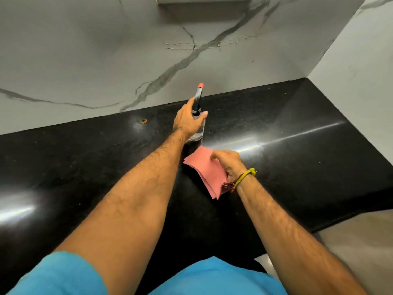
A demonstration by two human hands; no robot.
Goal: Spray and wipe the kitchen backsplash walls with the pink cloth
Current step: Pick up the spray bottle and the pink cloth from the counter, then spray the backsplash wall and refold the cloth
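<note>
Black polished countertop runs along a corner of grey-white marble backsplash, dark veins crossing it; second wall panel meets it at right. Faint streaks or droplets on the backsplash, upper centre. Small orange speck on the counter near the wall.

Spray bottle: clear body, black neck, pink nozzle tip pointing toward the backsplash, base on or just above the counter, cannot tell which. Left hand wraps it at the shoulder, fingers and thumb curled round the neck.

Pink cloth: folded in layers, just in front of the bottle, over the counter. Right hand pinches it along the right edge, fingers curled onto it. Yellow thread band on the right wrist. Blue sleeves at bottom of view.
</note>
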